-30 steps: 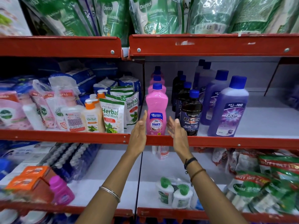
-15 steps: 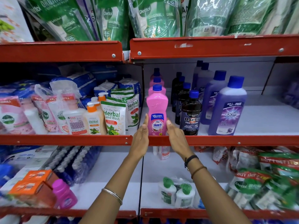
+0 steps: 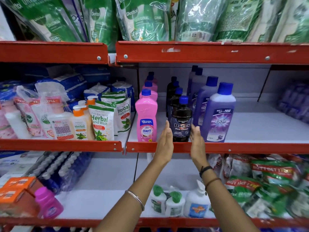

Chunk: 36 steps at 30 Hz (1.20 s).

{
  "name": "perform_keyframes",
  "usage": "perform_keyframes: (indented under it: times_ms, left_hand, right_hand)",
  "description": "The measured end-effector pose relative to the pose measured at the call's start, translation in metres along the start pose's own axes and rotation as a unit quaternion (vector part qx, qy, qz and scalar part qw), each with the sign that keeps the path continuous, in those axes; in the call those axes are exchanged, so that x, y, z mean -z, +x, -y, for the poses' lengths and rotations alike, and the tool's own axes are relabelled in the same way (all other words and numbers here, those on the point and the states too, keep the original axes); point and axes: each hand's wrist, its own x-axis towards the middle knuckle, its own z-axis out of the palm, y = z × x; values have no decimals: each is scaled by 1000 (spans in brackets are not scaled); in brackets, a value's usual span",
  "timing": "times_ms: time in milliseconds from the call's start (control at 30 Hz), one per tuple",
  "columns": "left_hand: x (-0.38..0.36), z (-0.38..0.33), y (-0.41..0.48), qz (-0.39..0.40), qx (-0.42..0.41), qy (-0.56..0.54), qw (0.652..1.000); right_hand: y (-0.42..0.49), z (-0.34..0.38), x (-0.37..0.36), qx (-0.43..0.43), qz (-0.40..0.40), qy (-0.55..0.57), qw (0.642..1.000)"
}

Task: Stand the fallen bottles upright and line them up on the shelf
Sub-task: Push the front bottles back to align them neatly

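Upright, the black bottle [image 3: 182,122] stands between 2 flat, open-fingered hands [image 3: 165,142] [image 3: 197,142].

— What hangs along the top?
— Green Dettol refill pouches [image 3: 137,19], leaning forward over the red rail.

— And left of the divider, middle level?
— Herbal Hand Wash pouches [image 3: 102,122] standing at the front, an orange-capped pump bottle [image 3: 81,125] just beside them, a white pump bottle [image 3: 61,124] next, then pink refill packs [image 3: 30,114]. Blue wrapped packs [image 3: 70,84] are stacked behind.

— Below?
— Orange boxes [image 3: 15,190] at far left, a magenta bottle [image 3: 48,203] beside them, green-capped white bottles [image 3: 167,203] in the middle, green sachets [image 3: 270,185] heaped at right.
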Motion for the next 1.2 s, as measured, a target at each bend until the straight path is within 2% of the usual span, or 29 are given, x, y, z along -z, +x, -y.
perform_keyframes:
  times_ms: [500,567,633,700,767,800,900,1033,1200]
  left_hand:
    - [-15,10,12,-40,2,36,999]
    - [-20,11,11,-68,-14,25,997]
    - [-30,11,4,-125,-58,17,990]
    - [-42,9,-4,-156,-142,30,977]
    - [-59,5,-10,-107,-208,40,971]
    - [-69,2,-10,-69,-213,37,974]
    - [-94,-5,7,2,-108,-25,994]
    - [-108,-21,29,4,40,-172,984]
    - [-115,-32,35,-10,66,-248,966]
  right_hand:
    - [2,5,14,25,59,-17,998]
    - [-1,4,17,36,61,-4,997]
    - [-8,8,25,86,9,20,996]
    - [-14,15,40,147,-80,60,984]
    - [-8,18,62,187,-163,87,965]
    - [-2,16,74,190,-192,91,958]
    - [18,14,102,122,-191,96,969]
    - [35,8,125,8,-42,142,989]
    - [49,8,143,-50,26,189,980]
